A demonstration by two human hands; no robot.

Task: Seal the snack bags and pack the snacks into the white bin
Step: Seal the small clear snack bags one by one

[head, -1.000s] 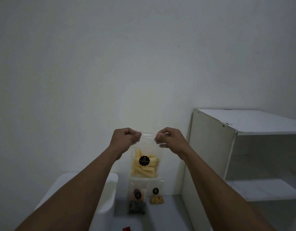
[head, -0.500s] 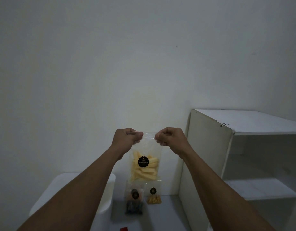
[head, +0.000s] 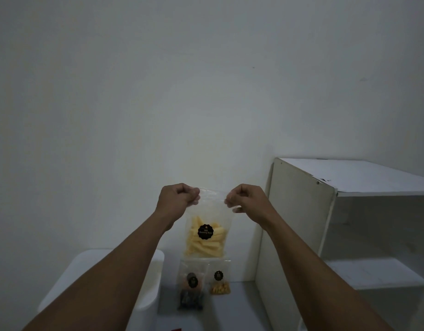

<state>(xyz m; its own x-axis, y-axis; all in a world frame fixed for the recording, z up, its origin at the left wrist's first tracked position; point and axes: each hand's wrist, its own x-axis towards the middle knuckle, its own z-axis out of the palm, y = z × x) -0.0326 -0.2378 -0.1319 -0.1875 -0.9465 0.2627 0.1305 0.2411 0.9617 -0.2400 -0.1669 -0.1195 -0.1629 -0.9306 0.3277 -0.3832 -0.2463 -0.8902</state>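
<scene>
I hold a clear snack bag of pale yellow sticks (head: 206, 237) with a round black label up in front of the wall. My left hand (head: 177, 198) pinches its top left corner and my right hand (head: 244, 199) pinches its top right corner. Below it two more clear bags lean against the wall: one with dark and orange snacks (head: 191, 289), one with small golden pieces (head: 220, 281). The white bin (head: 149, 280) sits at the lower left, largely hidden by my left forearm.
A white shelf unit (head: 299, 225) with open compartments stands at the right, close to my right arm. A plain wall fills the back. A small red thing (head: 176, 329) shows at the bottom edge.
Both hands have slid slightly apart along the bag's top edge. The view has shifted a little; the bag stays held up at the same height.
</scene>
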